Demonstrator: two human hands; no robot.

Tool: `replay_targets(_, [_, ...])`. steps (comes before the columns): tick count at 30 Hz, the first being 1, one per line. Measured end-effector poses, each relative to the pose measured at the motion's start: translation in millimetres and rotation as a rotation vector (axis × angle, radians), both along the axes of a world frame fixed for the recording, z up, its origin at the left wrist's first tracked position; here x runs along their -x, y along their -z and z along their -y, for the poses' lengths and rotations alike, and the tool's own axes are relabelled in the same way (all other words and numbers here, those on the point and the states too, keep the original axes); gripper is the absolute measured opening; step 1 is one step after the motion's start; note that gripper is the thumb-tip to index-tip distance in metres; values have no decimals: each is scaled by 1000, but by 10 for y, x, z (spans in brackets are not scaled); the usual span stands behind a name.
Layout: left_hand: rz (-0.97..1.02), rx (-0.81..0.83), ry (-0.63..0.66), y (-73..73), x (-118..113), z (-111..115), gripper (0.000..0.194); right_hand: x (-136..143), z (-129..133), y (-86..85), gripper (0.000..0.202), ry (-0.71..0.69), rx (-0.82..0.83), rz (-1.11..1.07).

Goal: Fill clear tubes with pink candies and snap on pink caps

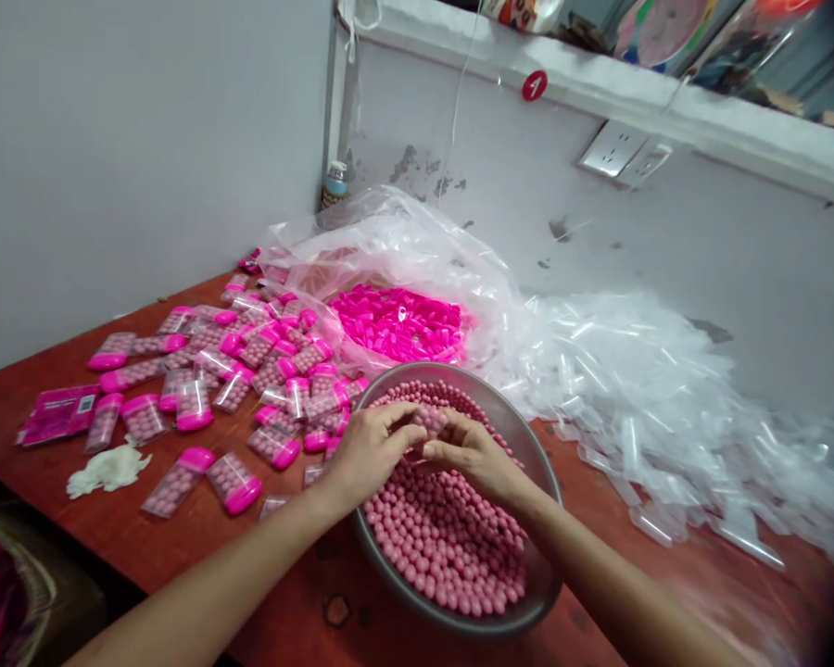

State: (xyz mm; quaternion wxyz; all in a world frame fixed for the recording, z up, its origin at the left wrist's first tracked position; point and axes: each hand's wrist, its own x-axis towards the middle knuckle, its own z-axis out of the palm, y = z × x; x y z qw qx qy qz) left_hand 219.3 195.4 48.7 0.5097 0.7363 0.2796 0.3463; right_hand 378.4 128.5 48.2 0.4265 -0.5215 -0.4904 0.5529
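My left hand (373,451) and my right hand (467,451) meet above a metal bowl (552,491) full of pink balls (451,547). Between their fingertips is a small clear container (429,420) with pink balls showing through its wall. Fingers cover much of it, so I cannot tell whether it has a cap. Left of the bowl lie many filled clear containers with bright pink caps (233,482). Behind the bowl, a clear plastic bag (403,232) stands open around a heap of loose pink caps (403,324).
A big pile of empty clear containers (639,398) spreads across the right of the red table (306,593). At the left lie a pink printed packet (56,414) and a crumpled white scrap (108,470). A small bottle (335,181) stands by the wall, under a shelf (598,93).
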Motion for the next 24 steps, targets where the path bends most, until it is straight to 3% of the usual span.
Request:
replay_targets(4, [-10, -11, 34, 15, -8, -38, 24, -101, 49, -115, 32, 71, -259, 440])
replay_targets(9, [6, 28, 154, 33, -21, -95, 24, -224, 70, -308, 26, -108, -486, 821])
replay_targets(15, [-40, -20, 188, -15, 4, -74, 25, -184, 96, -329, 14, -165, -437, 857])
replay_targets(24, [-92, -160, 190, 24, 5, -5, 26, -174, 168, -145, 9, -203, -404, 896])
